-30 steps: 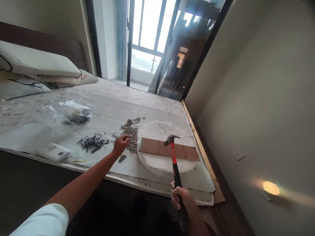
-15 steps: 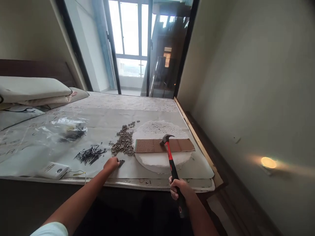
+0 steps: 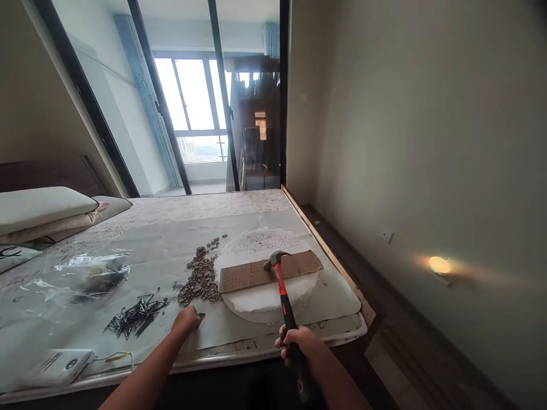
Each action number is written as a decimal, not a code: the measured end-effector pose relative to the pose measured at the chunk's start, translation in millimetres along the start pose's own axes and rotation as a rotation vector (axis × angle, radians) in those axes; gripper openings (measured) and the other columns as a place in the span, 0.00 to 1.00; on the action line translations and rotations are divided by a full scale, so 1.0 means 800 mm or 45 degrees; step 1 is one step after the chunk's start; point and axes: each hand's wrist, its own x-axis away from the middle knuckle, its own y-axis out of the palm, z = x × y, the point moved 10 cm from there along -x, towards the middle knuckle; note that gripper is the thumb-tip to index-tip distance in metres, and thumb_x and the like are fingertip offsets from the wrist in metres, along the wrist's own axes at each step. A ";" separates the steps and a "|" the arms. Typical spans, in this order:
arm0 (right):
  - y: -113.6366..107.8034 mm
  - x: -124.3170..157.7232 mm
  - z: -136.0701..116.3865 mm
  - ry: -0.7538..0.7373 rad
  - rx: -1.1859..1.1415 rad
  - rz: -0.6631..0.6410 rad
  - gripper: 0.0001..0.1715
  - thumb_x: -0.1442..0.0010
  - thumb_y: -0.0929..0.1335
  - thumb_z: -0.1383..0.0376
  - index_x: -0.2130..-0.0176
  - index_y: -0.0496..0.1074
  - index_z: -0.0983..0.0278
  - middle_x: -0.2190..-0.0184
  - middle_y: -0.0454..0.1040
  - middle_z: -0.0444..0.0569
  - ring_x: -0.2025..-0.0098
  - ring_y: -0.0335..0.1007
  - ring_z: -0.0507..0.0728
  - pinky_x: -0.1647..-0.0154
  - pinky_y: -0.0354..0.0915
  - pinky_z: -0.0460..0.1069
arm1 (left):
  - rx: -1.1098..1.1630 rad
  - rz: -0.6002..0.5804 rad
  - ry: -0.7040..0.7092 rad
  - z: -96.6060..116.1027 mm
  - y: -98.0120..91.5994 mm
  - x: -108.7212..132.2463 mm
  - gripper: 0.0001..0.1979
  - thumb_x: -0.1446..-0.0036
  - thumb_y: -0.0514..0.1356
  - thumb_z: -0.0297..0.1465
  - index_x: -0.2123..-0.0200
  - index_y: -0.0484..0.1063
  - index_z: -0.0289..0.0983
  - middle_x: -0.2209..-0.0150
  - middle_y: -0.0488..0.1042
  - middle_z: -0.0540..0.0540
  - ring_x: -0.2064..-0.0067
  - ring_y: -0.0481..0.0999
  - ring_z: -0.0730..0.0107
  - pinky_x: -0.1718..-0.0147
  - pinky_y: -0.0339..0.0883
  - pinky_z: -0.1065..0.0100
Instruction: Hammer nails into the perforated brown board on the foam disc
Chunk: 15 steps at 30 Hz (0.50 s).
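Note:
My right hand (image 3: 299, 343) is wrapped around the black and red handle of a claw hammer (image 3: 284, 299). The hammer's head rests over a brown strip of cardboard (image 3: 248, 275) dotted with rows of small holes. Under the cardboard lies a round white slab (image 3: 260, 299) with a rough, crumbly surface. My left hand (image 3: 186, 322) is closed at the near edge of the sheet, with a small bunch of nails (image 3: 200, 315) showing at its fingertips. A loose pile of dark nails (image 3: 135, 316) lies to its left, and a heap of grey-brown stone chips (image 3: 200, 278) lies just beyond it.
A clear plastic bag (image 3: 96, 274) with dark contents lies at left. A white power bank (image 3: 62, 367) with a cable sits near the front edge. Folded bedding (image 3: 47, 210) is stacked at far left. A wooden bed rail (image 3: 329, 250) runs along the right.
The view has turned right and tilted up, so everything appears further left and lower. Both hands keep their holds, and the hammer head stays over the cardboard.

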 end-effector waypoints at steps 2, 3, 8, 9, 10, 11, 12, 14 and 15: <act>-0.007 -0.006 0.001 0.001 0.041 0.028 0.14 0.63 0.65 0.69 0.70 0.63 0.65 0.80 0.69 0.42 0.85 0.59 0.46 0.84 0.51 0.43 | 0.022 0.044 0.004 -0.001 -0.009 -0.001 0.04 0.59 0.58 0.27 0.75 0.65 0.38 0.66 0.77 0.40 0.61 0.75 0.57 0.72 0.59 0.69; -0.007 -0.008 0.000 -0.005 0.057 0.009 0.17 0.63 0.66 0.68 0.67 0.64 0.65 0.81 0.68 0.40 0.86 0.56 0.46 0.85 0.49 0.42 | 0.039 0.062 0.022 -0.001 -0.013 -0.002 0.02 0.58 0.57 0.27 0.77 0.65 0.38 0.68 0.77 0.41 0.62 0.75 0.57 0.72 0.59 0.69; -0.002 -0.010 -0.011 -0.108 0.089 -0.036 0.29 0.61 0.73 0.55 0.61 0.62 0.63 0.86 0.58 0.32 0.89 0.49 0.45 0.87 0.46 0.43 | 0.293 -0.070 0.090 -0.007 -0.024 -0.010 0.07 0.56 0.54 0.31 0.84 0.62 0.38 0.85 0.64 0.49 0.75 0.71 0.63 0.77 0.56 0.68; -0.003 -0.010 -0.011 -0.101 0.090 -0.015 0.30 0.60 0.73 0.53 0.61 0.61 0.63 0.86 0.56 0.31 0.89 0.48 0.44 0.87 0.46 0.42 | 0.392 -0.131 0.073 -0.008 -0.023 -0.010 0.06 0.57 0.54 0.32 0.83 0.62 0.38 0.86 0.61 0.51 0.78 0.69 0.66 0.79 0.55 0.69; -0.003 -0.010 -0.011 -0.084 0.089 -0.002 0.31 0.60 0.72 0.50 0.62 0.61 0.62 0.86 0.56 0.31 0.89 0.48 0.44 0.88 0.46 0.42 | 0.505 -0.187 0.063 -0.005 -0.024 -0.009 0.05 0.58 0.55 0.33 0.82 0.63 0.38 0.87 0.60 0.52 0.79 0.67 0.68 0.80 0.54 0.70; -0.002 -0.010 -0.010 -0.060 0.090 0.005 0.31 0.59 0.72 0.48 0.62 0.61 0.62 0.86 0.55 0.31 0.89 0.48 0.44 0.88 0.46 0.43 | 0.627 -0.231 0.068 0.001 -0.026 -0.007 0.05 0.59 0.55 0.33 0.80 0.63 0.38 0.86 0.60 0.53 0.80 0.66 0.70 0.81 0.53 0.71; -0.001 -0.009 -0.009 -0.040 0.090 0.003 0.31 0.59 0.72 0.47 0.63 0.60 0.62 0.86 0.55 0.31 0.90 0.48 0.44 0.88 0.46 0.43 | 0.752 -0.259 0.095 0.012 -0.032 -0.004 0.06 0.60 0.56 0.34 0.79 0.63 0.38 0.85 0.62 0.53 0.80 0.65 0.71 0.81 0.54 0.72; 0.000 -0.008 -0.009 -0.016 0.091 -0.009 0.31 0.59 0.72 0.47 0.64 0.60 0.62 0.87 0.55 0.31 0.89 0.48 0.44 0.88 0.46 0.43 | 0.974 -0.279 0.205 0.045 -0.050 0.006 0.09 0.60 0.58 0.37 0.78 0.64 0.37 0.80 0.67 0.52 0.79 0.66 0.74 0.81 0.56 0.72; 0.000 -0.008 -0.010 -0.015 0.091 -0.013 0.31 0.60 0.73 0.47 0.65 0.59 0.62 0.87 0.56 0.31 0.89 0.48 0.44 0.89 0.46 0.43 | 1.049 -0.280 0.263 0.064 -0.061 0.012 0.11 0.60 0.58 0.39 0.78 0.64 0.37 0.79 0.69 0.51 0.79 0.66 0.75 0.80 0.58 0.72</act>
